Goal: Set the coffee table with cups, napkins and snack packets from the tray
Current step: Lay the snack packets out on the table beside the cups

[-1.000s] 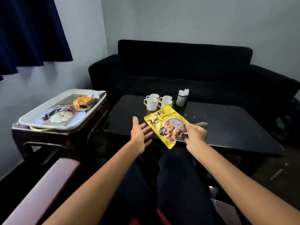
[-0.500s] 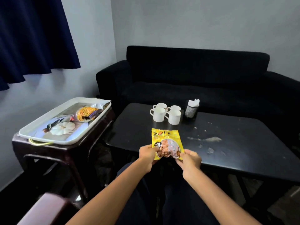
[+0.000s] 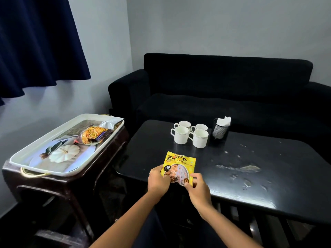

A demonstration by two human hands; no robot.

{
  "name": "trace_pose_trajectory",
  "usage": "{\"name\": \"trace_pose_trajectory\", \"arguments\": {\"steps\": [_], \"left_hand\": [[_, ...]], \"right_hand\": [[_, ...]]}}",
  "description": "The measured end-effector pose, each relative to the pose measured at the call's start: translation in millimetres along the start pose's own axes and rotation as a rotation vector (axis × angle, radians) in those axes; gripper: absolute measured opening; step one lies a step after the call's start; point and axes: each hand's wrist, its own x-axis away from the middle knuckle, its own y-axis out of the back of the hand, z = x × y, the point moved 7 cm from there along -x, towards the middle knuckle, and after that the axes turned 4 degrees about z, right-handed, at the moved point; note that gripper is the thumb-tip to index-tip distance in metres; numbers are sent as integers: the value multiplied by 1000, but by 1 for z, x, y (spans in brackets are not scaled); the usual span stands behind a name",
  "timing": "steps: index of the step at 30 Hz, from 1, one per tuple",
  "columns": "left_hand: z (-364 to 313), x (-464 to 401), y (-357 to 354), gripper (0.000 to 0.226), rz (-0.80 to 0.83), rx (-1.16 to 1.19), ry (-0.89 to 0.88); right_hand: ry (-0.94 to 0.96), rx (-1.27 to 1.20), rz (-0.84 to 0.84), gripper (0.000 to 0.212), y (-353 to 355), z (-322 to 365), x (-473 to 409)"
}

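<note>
Yellow and glossy, the snack packet (image 3: 179, 167) lies at the near edge of the black coffee table (image 3: 259, 176), toward its near left corner, its printed top pointing toward the far edge. Both hands grip its lower end: the left hand (image 3: 158, 180) has its fingers curled around the packet's lower left corner, and the right hand (image 3: 198, 187) pinches the lower right corner between thumb and fingers. Four white cups (image 3: 190, 134) stand in a tight cluster near the far edge, handles to the left, and just beside them to the right sits a dark mesh holder (image 3: 220, 130) with white napkins (image 3: 224, 120) sticking out. On the dark side table (image 3: 53, 187) to the left rests a white tray (image 3: 35, 149), and a second, orange packet (image 3: 94, 134) lies at the tray's far end.
</note>
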Motion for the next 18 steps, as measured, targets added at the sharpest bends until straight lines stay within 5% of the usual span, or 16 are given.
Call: {"name": "trace_pose_trajectory", "arguments": {"steps": [3,7,18], "left_hand": [[-12,3,-8,58,-14,-546,-281],[-11,2,-35,56,92,-854,-475],[8,-37,-28,58,199,-937,-363]], "right_hand": [[118,217,-58,30,-4,2,-3],[241,425,-84,47,-13,2,-3],[250,628,139,56,-48,5,-35]]}}
